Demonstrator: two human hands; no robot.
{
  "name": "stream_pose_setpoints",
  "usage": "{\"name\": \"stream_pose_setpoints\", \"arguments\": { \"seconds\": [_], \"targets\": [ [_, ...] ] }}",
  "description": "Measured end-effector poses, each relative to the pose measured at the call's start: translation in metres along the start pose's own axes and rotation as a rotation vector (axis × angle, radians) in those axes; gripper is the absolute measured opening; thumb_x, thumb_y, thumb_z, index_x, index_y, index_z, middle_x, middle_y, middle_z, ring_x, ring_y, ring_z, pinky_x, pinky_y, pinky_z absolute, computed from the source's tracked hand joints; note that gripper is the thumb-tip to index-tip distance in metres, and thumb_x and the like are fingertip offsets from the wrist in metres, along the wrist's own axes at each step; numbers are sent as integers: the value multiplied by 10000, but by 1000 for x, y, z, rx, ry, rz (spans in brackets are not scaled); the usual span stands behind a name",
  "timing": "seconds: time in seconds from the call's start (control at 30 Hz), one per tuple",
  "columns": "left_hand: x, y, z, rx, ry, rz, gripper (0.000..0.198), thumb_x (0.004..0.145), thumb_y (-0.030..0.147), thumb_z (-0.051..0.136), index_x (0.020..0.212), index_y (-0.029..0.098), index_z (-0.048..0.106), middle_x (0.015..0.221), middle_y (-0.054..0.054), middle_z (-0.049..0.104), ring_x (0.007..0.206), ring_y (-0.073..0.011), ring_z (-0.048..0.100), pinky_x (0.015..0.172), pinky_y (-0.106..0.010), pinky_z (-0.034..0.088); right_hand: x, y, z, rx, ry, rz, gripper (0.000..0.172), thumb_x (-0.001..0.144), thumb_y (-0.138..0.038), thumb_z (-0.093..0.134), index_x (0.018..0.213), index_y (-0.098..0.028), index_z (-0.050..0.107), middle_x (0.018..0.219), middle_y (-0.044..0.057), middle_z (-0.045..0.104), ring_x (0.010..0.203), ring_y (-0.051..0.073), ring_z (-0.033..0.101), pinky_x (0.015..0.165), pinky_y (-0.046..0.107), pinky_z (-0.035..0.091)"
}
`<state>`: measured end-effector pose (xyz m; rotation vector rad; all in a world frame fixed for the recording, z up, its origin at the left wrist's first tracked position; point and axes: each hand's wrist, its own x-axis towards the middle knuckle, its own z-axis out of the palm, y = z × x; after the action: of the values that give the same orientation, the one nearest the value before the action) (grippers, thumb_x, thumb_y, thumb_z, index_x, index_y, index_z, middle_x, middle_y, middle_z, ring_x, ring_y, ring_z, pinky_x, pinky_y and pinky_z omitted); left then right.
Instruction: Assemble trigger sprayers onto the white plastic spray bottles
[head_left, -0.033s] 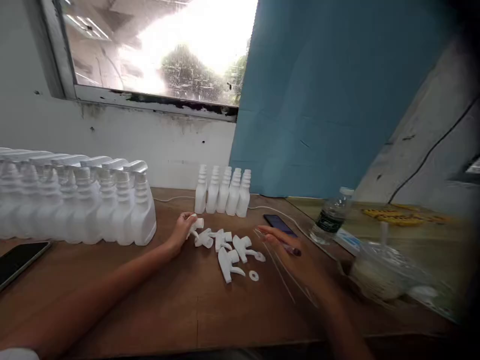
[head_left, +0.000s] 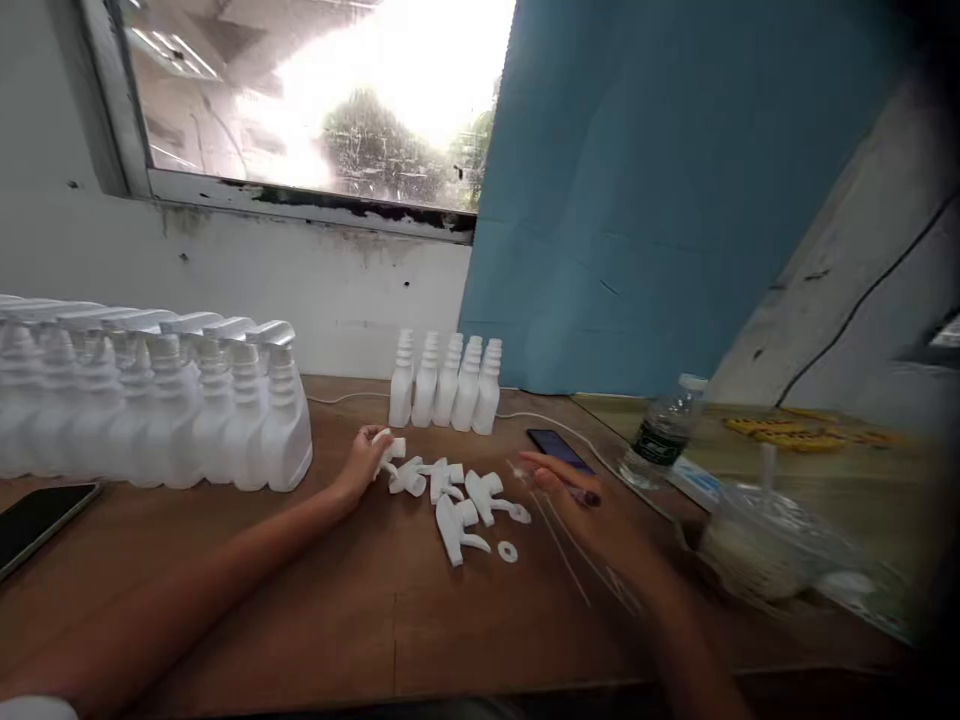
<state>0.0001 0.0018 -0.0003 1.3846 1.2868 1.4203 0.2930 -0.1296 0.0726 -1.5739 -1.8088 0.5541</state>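
My left hand (head_left: 365, 464) is closed around a white trigger spray head (head_left: 394, 449) resting low over the brown table. Beside it lie several more trigger spray heads, among them one with its lever toward me (head_left: 454, 530) and another farther right (head_left: 484, 493). A small white ring (head_left: 507, 551) lies flat near them. To the right, my right hand (head_left: 568, 492) has thumb and fingers drawn together at the ends of thin clear tubes (head_left: 564, 556), which slant down toward the table's front edge. The tubes are blurred, so how many it grips is unclear.
Five-or-so white bottles, several in a row (head_left: 447, 385), stand at the back. A large block of white bottles (head_left: 172, 410) fills the left. Phones lie left (head_left: 45, 515) and behind my right hand (head_left: 556, 448). A water bottle (head_left: 660, 435) and lidded cup (head_left: 765, 550) stand right.
My right hand has shifted slightly to the right, and the thin tubes by its fingers have moved and blurred. My left hand has barely moved.
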Motion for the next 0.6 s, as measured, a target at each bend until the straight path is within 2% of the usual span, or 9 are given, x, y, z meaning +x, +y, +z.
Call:
{"name": "stream_pose_setpoints", "arguments": {
  "seconds": [0.1, 0.17, 0.23, 0.33, 0.4, 0.47, 0.53, 0.6],
  "targets": [
    [3, -2, 1, 32, -19, 15, 327, 675, 377, 626, 905, 155, 554, 869, -75, 664, 807, -230, 644, 711, -314, 489, 5, 14, -2, 51, -48, 23, 542, 916, -620, 401, 1311, -299, 588, 1343, 75, 600, 1094, 342, 645, 918, 465, 520],
    [3, -4, 1, 66, -44, 29, 309, 683, 367, 641, 899, 157, 570, 835, -66, 675, 773, -229, 648, 699, -315, 490, 6, 11, -5, 122, -51, -9, 532, 929, -611, 378, 1286, -285, 599, 1342, 78, 598, 1012, 316, 681, 923, 458, 517],
    [2, -6, 2, 111, -59, 38, 281, 713, 372, 634, 885, 156, 589, 817, -69, 683, 765, -234, 650, 708, -323, 488, 9, -3, -6, 152, 0, -73, 515, 941, -597, 358, 1235, -266, 621, 1282, 79, 636, 1009, 295, 677, 926, 435, 510],
    [2, -13, 4, 179, -74, 63, 246, 753, 368, 617, 866, 150, 623, 860, -91, 697, 825, -248, 651, 769, -340, 479, 21, -42, 0, 72, 46, -208, 463, 949, -560, 380, 1079, -235, 683, 1024, 72, 719, 963, 270, 662, 833, 376, 516],
    [4, -18, 5, 212, -91, 87, 237, 770, 361, 610, 866, 147, 647, 878, -98, 705, 851, -249, 650, 795, -342, 473, 37, -74, 14, 42, -43, -317, 399, 944, -512, 432, 982, -220, 700, 873, 44, 714, 789, 212, 653, 698, 314, 503],
    [6, -22, 6, 235, -110, 106, 231, 776, 358, 609, 847, 147, 668, 861, -93, 710, 848, -245, 649, 798, -337, 470, 60, -106, 37, 114, -205, -389, 336, 936, -454, 462, 946, -209, 691, 775, 14, 682, 604, 145, 590, 560, 266, 456],
    [8, -25, 6, 246, -126, 116, 228, 778, 363, 606, 812, 150, 682, 831, -84, 712, 838, -242, 648, 787, -329, 471, 86, -135, 65, 195, -191, -494, 236, 909, -361, 517, 856, -207, 688, 702, -2, 626, 614, 133, 558, 569, 260, 446],
    [9, -25, 6, 244, -136, 117, 245, 786, 379, 594, 785, 153, 688, 802, -76, 709, 828, -244, 647, 766, -325, 473, 112, -160, 94, 229, -167, -526, 130, 872, -301, 574, 866, -218, 674, 691, -11, 604, 649, 136, 558, 600, 268, 460]
  ]
}}
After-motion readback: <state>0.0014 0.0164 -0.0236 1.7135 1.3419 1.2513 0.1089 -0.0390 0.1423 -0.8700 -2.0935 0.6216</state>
